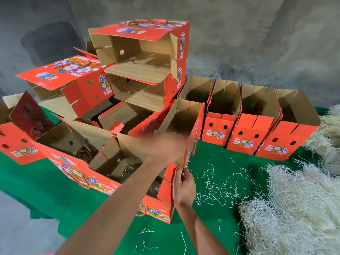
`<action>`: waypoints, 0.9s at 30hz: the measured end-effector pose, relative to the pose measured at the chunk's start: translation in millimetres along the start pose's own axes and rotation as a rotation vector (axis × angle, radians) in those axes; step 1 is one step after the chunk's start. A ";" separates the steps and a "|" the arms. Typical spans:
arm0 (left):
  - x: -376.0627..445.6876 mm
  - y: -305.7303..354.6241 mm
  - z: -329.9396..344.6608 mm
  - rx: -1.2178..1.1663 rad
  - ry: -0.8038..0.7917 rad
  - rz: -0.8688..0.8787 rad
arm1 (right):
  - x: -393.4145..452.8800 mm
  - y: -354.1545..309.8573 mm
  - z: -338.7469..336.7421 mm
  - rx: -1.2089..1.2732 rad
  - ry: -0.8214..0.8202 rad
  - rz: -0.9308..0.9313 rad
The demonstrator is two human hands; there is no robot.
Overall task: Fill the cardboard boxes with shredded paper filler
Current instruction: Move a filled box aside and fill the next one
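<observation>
A red printed cardboard box (184,115) is held tilted above the green table cloth (220,159), open top up, its inside bare. My left hand (169,144), blurred by motion, grips its near wall. My right hand (184,184) pinches the box's lower red corner. A long open box (103,179) lies in front of me with shredded paper (128,171) in its bottom. A big pile of pale shredded paper filler (294,208) lies at the right. Three open upright boxes (252,133) stand in a row behind.
Several more red boxes (143,57) are stacked on their sides at the back left against a grey wall. Loose paper strands (217,183) are scattered on the cloth. More filler (329,129) lies at the far right edge. The table's edge runs along the lower left.
</observation>
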State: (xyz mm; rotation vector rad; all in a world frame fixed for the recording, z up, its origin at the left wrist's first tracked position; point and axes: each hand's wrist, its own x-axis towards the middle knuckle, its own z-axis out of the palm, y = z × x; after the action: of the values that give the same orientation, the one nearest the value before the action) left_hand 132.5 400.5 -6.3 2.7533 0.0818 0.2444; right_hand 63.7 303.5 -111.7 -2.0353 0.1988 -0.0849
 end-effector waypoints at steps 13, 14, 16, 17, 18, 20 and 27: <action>5.8 -69.8 -52.9 0.396 0.148 -0.445 | 0.0 -2.1 -4.0 -0.019 -0.031 -0.009; 5.1 -75.7 -57.1 0.410 0.080 -0.521 | -0.4 -1.0 -3.3 -0.014 -0.026 -0.012; 2.8 -85.9 -61.0 0.406 -0.018 -0.605 | -0.8 0.0 -1.5 -0.007 -0.023 -0.014; 1.9 -90.0 -61.7 0.405 -0.039 -0.630 | -0.6 -0.1 -0.8 -0.007 -0.023 -0.013; 1.7 -93.0 -62.2 0.409 -0.050 -0.649 | -0.2 -0.6 -0.2 -0.008 -0.021 -0.013; 1.9 -95.4 -63.6 0.439 -0.097 -0.664 | 0.1 0.1 0.1 -0.012 -0.016 -0.020; -3.3 -93.8 -66.3 0.514 -0.211 -0.585 | -3.3 1.7 -2.3 0.004 -0.053 -0.037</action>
State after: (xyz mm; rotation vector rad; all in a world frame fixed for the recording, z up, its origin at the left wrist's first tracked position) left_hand 115.0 511.3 19.1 3.0626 0.9954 -0.2628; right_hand 59.9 301.3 -112.1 -2.0346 0.1276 -0.0540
